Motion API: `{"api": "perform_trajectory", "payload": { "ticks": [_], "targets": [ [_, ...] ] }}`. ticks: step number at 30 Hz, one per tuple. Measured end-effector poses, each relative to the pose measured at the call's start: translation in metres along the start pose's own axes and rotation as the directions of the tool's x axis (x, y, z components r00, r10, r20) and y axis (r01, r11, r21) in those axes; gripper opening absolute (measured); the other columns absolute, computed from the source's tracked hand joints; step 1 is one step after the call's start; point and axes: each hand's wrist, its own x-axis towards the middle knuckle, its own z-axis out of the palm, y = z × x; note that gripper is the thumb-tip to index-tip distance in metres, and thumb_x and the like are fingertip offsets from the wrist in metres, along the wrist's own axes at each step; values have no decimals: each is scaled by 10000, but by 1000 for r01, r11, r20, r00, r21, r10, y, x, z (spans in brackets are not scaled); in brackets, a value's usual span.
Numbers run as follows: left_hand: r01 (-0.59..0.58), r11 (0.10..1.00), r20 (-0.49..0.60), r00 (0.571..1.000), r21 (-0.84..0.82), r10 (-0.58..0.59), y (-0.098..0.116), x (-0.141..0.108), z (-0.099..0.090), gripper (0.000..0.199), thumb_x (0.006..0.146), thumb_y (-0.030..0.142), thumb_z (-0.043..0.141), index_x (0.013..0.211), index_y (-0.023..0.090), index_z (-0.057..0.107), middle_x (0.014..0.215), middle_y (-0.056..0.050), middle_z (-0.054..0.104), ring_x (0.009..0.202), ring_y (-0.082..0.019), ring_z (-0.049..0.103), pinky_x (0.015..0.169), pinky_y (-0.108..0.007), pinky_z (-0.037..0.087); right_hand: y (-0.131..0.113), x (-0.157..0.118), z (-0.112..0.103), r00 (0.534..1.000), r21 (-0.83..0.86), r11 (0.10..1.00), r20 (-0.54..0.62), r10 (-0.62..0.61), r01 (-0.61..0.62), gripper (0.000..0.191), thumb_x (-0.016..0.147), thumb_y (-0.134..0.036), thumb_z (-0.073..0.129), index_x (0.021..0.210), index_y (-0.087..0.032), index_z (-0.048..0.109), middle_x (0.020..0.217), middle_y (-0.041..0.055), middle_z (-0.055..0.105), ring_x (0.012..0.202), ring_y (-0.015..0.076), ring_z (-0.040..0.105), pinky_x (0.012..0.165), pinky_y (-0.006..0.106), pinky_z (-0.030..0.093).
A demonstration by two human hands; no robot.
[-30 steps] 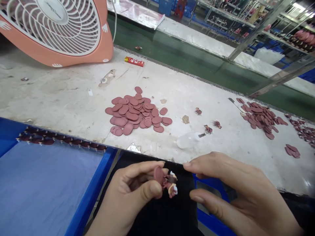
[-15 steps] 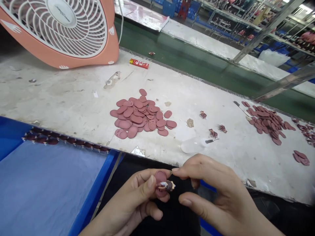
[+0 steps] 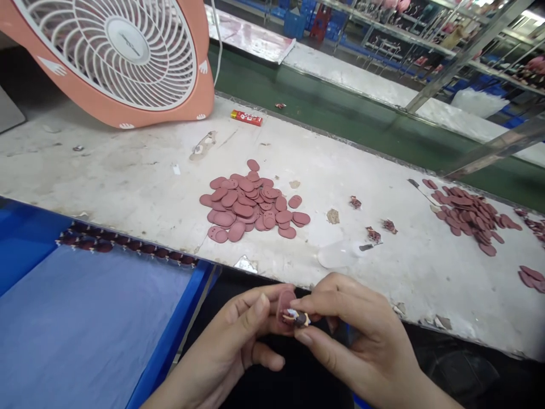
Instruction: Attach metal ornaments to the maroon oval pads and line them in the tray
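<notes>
Low at the table's front edge, my left hand (image 3: 240,332) grips a dusky-pink oval piece (image 3: 284,301) by its side, its thumb raised a little off it. Against the oval lies a small dark brown figure with white and yellowish parts (image 3: 301,319). The thumb and forefinger of my right hand (image 3: 355,329) are closed on this small figure. Whether the two parts are joined cannot be made out. Beyond my hands, a loose pile of like oval pieces (image 3: 242,210) is spread on the white table (image 3: 162,199).
A clear squeeze bottle with a dark tip (image 3: 340,254) lies near several small figures (image 3: 373,234). Further right is a second oval pile (image 3: 462,204). An orange fan (image 3: 166,116) and a red tube (image 3: 247,118) stand behind. Left, a blue tray (image 3: 97,318) holds rows of finished-looking dark pieces (image 3: 140,247).
My right hand has come in from the right, and its thumb and forefinger have closed on the small figure. The view has shifted slightly.
</notes>
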Motion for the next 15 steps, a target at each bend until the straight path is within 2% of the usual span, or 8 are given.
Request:
{"api": "perform_trajectory", "payload": {
  "ticks": [1, 3, 5, 6, 8, 11, 13, 15],
  "targets": [
    [-89, 994, -122, 988, 56, 95, 0, -3, 0, 364, 736, 470, 771, 1009, 230, 760, 869, -53, 697, 763, -155, 644, 534, -171, 558, 0, -1, 4, 997, -63, 997, -54, -47, 44, 177, 841, -104, 672, 1009, -157, 689, 775, 7, 634, 662, 79, 595, 587, 166, 502],
    [-312, 925, -296, 882, 217, 367, 0, -8, -2, 313, 665, 424, 836, 935, 281, 766, 860, -19, 707, 710, -136, 636, 524, -160, 540, 0, -3, 14, 975, -245, 962, -152, -163, 123, 187, 836, -64, 671, 1012, -127, 684, 760, 24, 633, 652, 98, 596, 582, 201, 514],
    [-479, 799, -293, 755, 364, 587, 0, -13, -5, 256, 617, 349, 875, 846, 307, 767, 774, 15, 694, 624, -108, 610, 501, -142, 518, 1, -4, 25, 933, -441, 875, -184, -309, 202, 214, 827, -42, 693, 1035, -95, 682, 728, 35, 638, 613, 112, 576, 532, 234, 487],
    [-523, 747, -257, 720, 410, 645, 0, -14, -6, 234, 615, 312, 878, 821, 314, 767, 735, 23, 689, 599, -104, 605, 494, -141, 511, 2, -3, 31, 910, -510, 824, -169, -378, 247, 223, 825, -41, 702, 1043, -77, 681, 704, 38, 639, 584, 114, 557, 497, 242, 459],
    [-547, 699, -207, 699, 460, 684, 0, -17, -7, 206, 633, 255, 864, 801, 316, 762, 715, 19, 702, 612, -121, 631, 498, -155, 512, 4, 1, 42, 874, -563, 755, -113, -473, 335, 221, 831, -53, 705, 1050, -41, 678, 677, 51, 649, 551, 118, 543, 455, 250, 417],
    [-533, 682, -251, 665, 501, 703, 0, -20, -8, 144, 677, 241, 827, 788, 296, 753, 734, 4, 732, 620, -138, 654, 480, -169, 505, 5, 12, 56, 840, -548, 737, -109, -532, 396, 179, 843, -60, 693, 1017, -21, 683, 678, 67, 668, 545, 128, 564, 447, 257, 415],
    [-516, 664, -303, 617, 540, 726, 2, -23, -14, 116, 696, 256, 809, 791, 283, 749, 735, 7, 735, 591, -131, 648, 460, -166, 502, 2, 18, 63, 816, -549, 727, -132, -563, 413, 145, 832, -63, 708, 973, -34, 692, 649, 49, 664, 515, 119, 559, 438, 256, 411],
    [-472, 647, -378, 545, 599, 748, 5, -28, -29, 132, 688, 292, 811, 796, 264, 741, 727, 14, 731, 580, -130, 648, 471, -174, 520, -3, 20, 67, 808, -547, 711, -102, -581, 442, 83, 845, -83, 706, 926, -71, 695, 617, 14, 662, 483, 103, 553, 429, 250, 416]
  ]
}}
